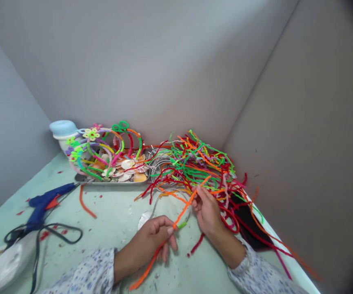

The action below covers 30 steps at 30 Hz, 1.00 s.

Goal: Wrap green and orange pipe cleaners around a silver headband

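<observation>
An orange pipe cleaner (185,210) runs slantwise between my two hands, its lower tail hanging below my left palm. My left hand (156,237) is closed, pinching it between thumb and forefinger where it meets a thin wire hoop (153,207). A short bright green wrapped piece (181,225) of the hoop shows just past those fingertips. Higher up, my right hand (207,208) pinches the same pipe cleaner near its upper end. A white shell-like piece (145,219) lies behind my left hand, partly hidden by it.
Behind my right hand spreads a tangled heap of coloured pipe cleaners (194,161). A metal tray (112,183) holds shells and wrapped headbands (95,143). At left are a blue glue gun (46,204) with its cord, a white bottle (64,134) and a plastic bag (7,263). Walls enclose the table.
</observation>
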Tool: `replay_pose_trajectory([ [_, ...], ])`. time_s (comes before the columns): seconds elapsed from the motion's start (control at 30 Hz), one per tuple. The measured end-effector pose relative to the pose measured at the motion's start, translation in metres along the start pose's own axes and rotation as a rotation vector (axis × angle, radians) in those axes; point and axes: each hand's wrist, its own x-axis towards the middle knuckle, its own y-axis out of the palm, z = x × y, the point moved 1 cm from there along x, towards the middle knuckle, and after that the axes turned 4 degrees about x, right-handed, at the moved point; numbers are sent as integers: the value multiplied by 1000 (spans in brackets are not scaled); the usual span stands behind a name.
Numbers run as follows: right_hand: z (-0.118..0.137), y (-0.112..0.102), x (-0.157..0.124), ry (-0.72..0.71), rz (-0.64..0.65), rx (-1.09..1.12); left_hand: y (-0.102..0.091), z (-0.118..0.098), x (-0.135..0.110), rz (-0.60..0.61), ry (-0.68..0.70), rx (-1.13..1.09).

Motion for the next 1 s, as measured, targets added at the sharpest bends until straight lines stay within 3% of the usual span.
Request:
replay_pose_trajectory([
  [0.1, -1, 2, -4, 42, 58, -23, 0, 0, 1, -27, -3, -16],
  [0.2, -2, 5, -14, 133, 295, -199, -1, 1, 3, -52, -7, -19],
  [0.27, -1, 8, -21, 117, 448, -373, -2, 1, 4, -54, -2, -5],
  [0.33, 0, 8, -25, 71, 490, -488, -2, 1, 4, -50, 3, 1],
  [0.47, 1, 8, -25, 63, 455, -515, -1, -1, 2, -37, 10, -30],
  [0.73, -1, 6, -20, 57, 304, -347, 0, -3, 1, 19, -2, -93],
  [1.0, -5, 3, -19, 32, 275, -267, -1, -1, 3, 38, -28, -74],
])
